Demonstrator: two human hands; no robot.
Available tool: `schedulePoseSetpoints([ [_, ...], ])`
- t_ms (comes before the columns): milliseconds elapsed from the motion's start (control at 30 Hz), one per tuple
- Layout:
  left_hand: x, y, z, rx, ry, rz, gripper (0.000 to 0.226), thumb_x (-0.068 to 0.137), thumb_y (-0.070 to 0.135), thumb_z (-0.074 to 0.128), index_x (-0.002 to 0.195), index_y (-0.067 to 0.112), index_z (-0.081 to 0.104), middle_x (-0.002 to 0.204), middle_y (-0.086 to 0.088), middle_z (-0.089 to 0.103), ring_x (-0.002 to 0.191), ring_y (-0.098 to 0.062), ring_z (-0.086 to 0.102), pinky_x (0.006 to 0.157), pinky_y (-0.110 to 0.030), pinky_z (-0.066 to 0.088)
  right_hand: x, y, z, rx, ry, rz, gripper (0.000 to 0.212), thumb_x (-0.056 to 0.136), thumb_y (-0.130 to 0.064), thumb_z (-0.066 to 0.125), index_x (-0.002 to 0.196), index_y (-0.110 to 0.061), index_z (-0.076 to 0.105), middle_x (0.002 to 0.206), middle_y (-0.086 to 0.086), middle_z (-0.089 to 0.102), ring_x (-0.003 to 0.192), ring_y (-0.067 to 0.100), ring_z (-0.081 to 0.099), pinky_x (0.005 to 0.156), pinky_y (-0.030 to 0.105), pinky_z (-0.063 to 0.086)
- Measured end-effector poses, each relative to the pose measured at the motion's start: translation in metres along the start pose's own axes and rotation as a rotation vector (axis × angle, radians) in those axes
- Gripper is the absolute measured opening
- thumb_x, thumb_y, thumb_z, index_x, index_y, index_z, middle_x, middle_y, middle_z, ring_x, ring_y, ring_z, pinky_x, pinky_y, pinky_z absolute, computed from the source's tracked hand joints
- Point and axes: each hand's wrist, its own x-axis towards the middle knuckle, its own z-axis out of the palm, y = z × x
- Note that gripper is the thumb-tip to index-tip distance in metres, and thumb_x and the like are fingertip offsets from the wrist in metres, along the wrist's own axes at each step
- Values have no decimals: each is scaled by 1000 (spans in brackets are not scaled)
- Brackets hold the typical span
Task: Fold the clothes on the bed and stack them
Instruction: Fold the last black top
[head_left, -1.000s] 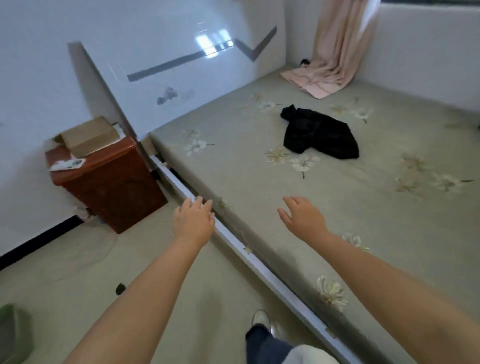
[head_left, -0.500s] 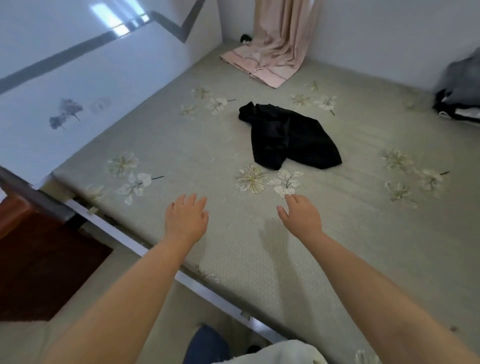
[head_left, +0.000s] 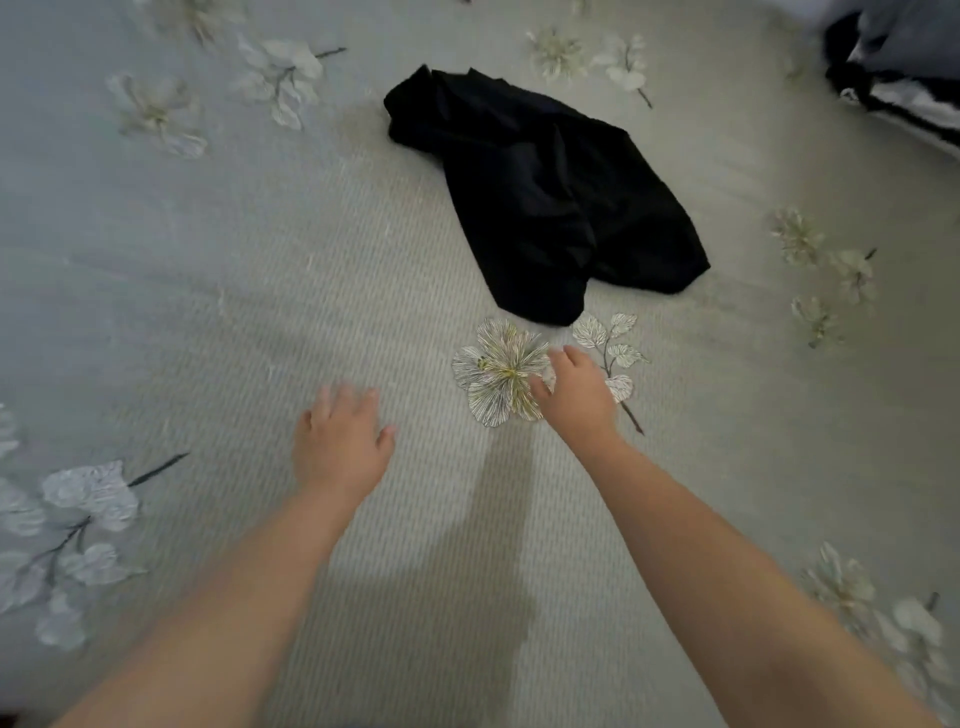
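Nearest to us, both forearms reach out over the bed (head_left: 218, 322), bare, palms down. The bed cover is pale grey-green, ribbed weave, printed with flowers.

Left hand (head_left: 340, 441): fingers (head_left: 332, 397) straight and a bit spread, holding nothing. It is blurred, so we can't tell if it touches the cover or sits just above it.

Right hand (head_left: 579, 397): a little farther out than the left, fingers loosely extended, nothing held. It lies over the right edge of a big printed flower (head_left: 498, 374), with a printed leaf sprig (head_left: 615, 338) just to its right. Contact with the cover: can't tell.

An arm shadow (head_left: 498, 545) falls on the cover between the two forearms.

Farther out, just past the flower: black garment (head_left: 545, 192), crumpled, unfolded, lying flat-ish on the bed, running from far left to near right. Its near end is close to the right hand but not touching. Neither hand is on it.

Far right corner: a heap of dark and white clothes (head_left: 898, 78), cut off by the frame edge, well apart from the black garment. We can't make out what is in it.
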Motion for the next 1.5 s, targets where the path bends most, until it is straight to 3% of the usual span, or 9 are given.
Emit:
schedulePoseSetpoints([
  [233,40,-33,80,83,21,27,63,92,56,14,146,26,0,147,-5,-22,141,-29,-10,103,-47,-17,110,-9,38,130,46,443,55,88,-34,56,138,-27,37,146,6,25,128,28,37,104,42,30],
  [433,39,-33,79,-91,126,117,79,92,53,0,127,5,52,134,-28,44,124,-47,39,105,-58,16,134,-15,41,0,136,479,30,89,-11,48,110,-23,65,115,3,63,108,24,53,98,36,28],
  [600,37,-27,69,-33,-75,30,63,92,54,15,147,23,5,154,-12,-5,140,-32,-9,106,-51,-13,54,-22,33,290,-101,182,18,87,-6,58,99,-8,71,88,2,69,75,8,62,80,19,49],
  [800,5,35,45,-125,86,430,60,75,18,71,131,18,49,144,-17,35,135,-41,26,105,-58,20,-80,49,5,698,-736,230,20,81,6,61,76,-11,69,67,-10,65,63,-8,60,61,2,45],
  [967,-43,86,54,-191,-289,419,26,90,8,47,111,16,59,113,-6,62,112,-24,50,96,-33,34,-131,129,-10,961,-656,384,32,82,14,53,68,-12,67,64,-8,68,67,3,64,70,14,49],
  [1133,-70,99,-4,-347,-1015,304,17,90,28,55,76,24,63,77,7,62,74,-10,57,65,-18,42,-122,152,-44,705,-1158,223,43,83,13,50,58,-16,70,61,1,62,61,10,58,64,20,47],
  [1233,-66,107,-41,-394,-573,271,13,87,19,59,82,10,66,80,-1,61,81,-18,57,62,-21,33,-100,140,-71,653,-1001,161,38,83,10,51,61,-15,70,67,5,56,67,14,52,63,20,45],
  [1367,-50,116,-86,-458,263,18,18,89,11,52,103,2,61,96,-17,63,92,-32,57,69,-29,34,-51,121,-108,986,-39,274,18,83,3,57,98,3,66,71,1,58,67,8,53,61,9,46],
  [1500,-43,105,-80,-493,350,-301,41,92,7,45,132,1,38,126,-22,49,116,-37,46,94,-43,37,-28,111,-107,963,67,106,28,90,-11,54,117,-6,59,108,9,62,98,13,53,86,19,39],
])
